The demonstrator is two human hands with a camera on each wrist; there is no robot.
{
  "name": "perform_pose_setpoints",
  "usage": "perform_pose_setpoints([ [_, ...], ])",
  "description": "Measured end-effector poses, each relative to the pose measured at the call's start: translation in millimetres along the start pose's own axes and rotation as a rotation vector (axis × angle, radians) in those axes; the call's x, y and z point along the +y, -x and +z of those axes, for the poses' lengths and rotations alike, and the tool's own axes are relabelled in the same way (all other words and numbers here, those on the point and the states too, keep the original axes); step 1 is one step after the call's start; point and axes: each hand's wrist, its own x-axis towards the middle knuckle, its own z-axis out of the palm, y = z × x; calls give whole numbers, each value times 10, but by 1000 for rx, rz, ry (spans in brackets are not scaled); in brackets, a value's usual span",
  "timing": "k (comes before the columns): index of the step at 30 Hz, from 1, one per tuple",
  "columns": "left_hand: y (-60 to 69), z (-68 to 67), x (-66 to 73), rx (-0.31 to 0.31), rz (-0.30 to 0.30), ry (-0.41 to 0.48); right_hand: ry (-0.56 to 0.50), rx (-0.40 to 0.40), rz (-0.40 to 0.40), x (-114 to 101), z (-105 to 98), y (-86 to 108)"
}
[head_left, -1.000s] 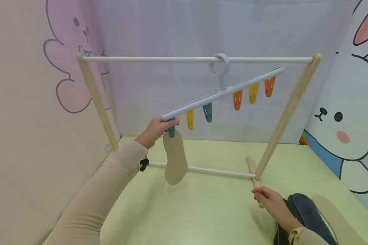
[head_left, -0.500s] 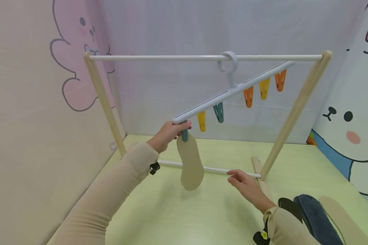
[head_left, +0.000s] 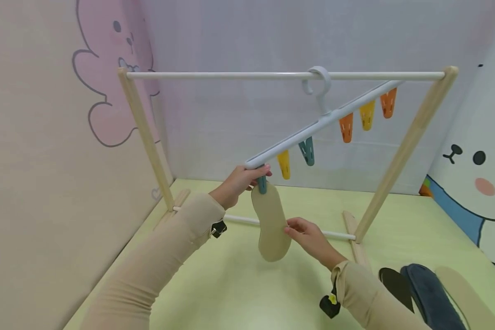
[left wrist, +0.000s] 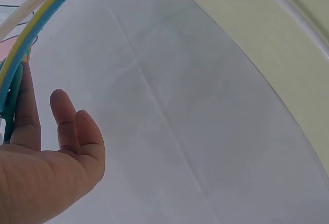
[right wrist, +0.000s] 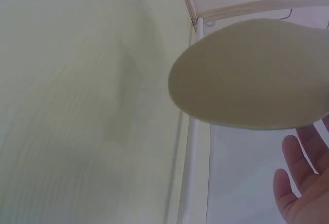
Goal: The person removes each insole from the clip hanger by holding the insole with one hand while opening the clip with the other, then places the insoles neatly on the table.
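A beige insole hangs from a teal clothespin at the low left end of a white clip hanger. My left hand pinches that clothespin just under the hanger bar. In the left wrist view the teal clothespin lies against a finger, and the insole's layered blue and yellow edge curves past. My right hand pinches the insole's right edge, thumb in front. The right wrist view has the insole close up, its far end and my thumb out of sight.
A wooden rack with a white top rod carries the hanger by its hook. Orange clothespins, yellow ones and another teal one hang along it. At lower right lie a black insole, a dark blue one and a beige one.
My right hand has come up and left from beside the insoles on the table to the hanging insole's edge. My left hand stays at the teal clothespin; the whole view has shifted slightly.
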Motion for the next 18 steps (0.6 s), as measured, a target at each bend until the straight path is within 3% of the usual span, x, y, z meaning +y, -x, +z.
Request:
perform_pose_setpoints([
  [7,15,62,-3,5,3,4,-52,25,-19,-83,106,-41],
  [18,52,130,32,10,12,49,-128,47,-52,-260,95,-172],
])
